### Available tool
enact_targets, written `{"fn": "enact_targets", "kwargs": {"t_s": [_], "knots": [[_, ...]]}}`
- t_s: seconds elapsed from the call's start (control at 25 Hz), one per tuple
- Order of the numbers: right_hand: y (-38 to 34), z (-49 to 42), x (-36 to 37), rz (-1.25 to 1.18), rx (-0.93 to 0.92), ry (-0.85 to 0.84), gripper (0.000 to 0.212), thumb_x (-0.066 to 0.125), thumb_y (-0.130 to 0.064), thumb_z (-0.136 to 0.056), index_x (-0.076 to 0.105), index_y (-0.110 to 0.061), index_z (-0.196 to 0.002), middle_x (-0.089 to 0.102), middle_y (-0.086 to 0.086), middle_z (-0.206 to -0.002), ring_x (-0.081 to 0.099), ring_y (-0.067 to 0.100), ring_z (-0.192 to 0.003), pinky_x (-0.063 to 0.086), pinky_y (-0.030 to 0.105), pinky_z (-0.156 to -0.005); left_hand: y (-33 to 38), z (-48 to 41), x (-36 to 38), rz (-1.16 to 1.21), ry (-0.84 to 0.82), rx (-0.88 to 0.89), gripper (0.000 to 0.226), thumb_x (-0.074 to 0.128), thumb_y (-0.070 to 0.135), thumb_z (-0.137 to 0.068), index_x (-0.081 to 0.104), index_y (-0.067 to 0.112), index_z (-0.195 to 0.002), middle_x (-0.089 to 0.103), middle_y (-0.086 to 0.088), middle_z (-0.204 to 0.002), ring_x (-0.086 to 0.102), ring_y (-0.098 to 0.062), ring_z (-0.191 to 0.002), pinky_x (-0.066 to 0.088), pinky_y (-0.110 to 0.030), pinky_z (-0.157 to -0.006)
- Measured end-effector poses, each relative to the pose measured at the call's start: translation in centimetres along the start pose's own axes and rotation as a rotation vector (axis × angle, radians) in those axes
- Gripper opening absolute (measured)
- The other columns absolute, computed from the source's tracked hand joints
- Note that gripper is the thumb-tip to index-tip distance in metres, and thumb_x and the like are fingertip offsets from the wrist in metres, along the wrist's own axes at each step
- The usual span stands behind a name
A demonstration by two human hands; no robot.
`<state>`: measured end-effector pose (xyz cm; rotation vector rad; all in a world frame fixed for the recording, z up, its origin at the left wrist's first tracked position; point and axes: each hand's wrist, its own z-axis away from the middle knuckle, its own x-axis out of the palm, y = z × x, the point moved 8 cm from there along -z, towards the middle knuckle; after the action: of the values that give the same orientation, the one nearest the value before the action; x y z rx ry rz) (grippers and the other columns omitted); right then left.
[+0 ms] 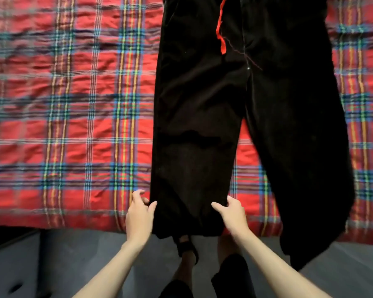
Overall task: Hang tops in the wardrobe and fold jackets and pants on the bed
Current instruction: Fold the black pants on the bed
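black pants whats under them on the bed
The red plaid bedspread lies under the black pants, showing on both sides and between the legs. The cuffs hang past the bed edge over the grey floor. Anything beneath the cloth is hidden.

A bed [52,220] filled most of the view, covered with a wrinkled red plaid blanket [73,104] with blue, green and yellow stripes. Below its edge lay a grey floor [78,265], with a dark shape [4,235] at the left.
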<state>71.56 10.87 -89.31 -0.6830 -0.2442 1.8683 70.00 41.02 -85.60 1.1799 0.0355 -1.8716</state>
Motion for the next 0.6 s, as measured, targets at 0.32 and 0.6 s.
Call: {"fn": "enact_targets", "kwargs": {"t_s": [0.32, 0.6], "knots": [[5.8, 4.1, 0.8, 0.169, -0.055, -0.015, 0.026, 0.070, -0.035, -0.084, 0.069, -0.010, -0.085, 0.073, -0.001, -0.079, 0.069, 0.017, -0.082, 0.052, 0.039, -0.080, -2.6, 4.5, 0.8, -0.179, 0.059, -0.016, 0.016, 0.061, 0.023, -0.096, 0.064, 0.008, -0.102, 0.067, -0.011, -0.097, 0.062, -0.034, -0.095, 0.037, -0.032, -0.071], [4.3, 9.0, 2.0, -0.187, -0.098, -0.137, 0.012, 0.067, -0.015, -0.092, 0.063, -0.015, -0.081, 0.067, -0.009, -0.071, 0.065, 0.004, -0.069, 0.050, 0.021, -0.062, -5.5, 6.0, 0.2, 0.228, 0.021, -0.070, 0.017, 0.051, 0.020, -0.101, 0.057, 0.009, -0.112, 0.063, -0.003, -0.095, 0.056, -0.016, -0.084, 0.034, -0.027, -0.068]]}}
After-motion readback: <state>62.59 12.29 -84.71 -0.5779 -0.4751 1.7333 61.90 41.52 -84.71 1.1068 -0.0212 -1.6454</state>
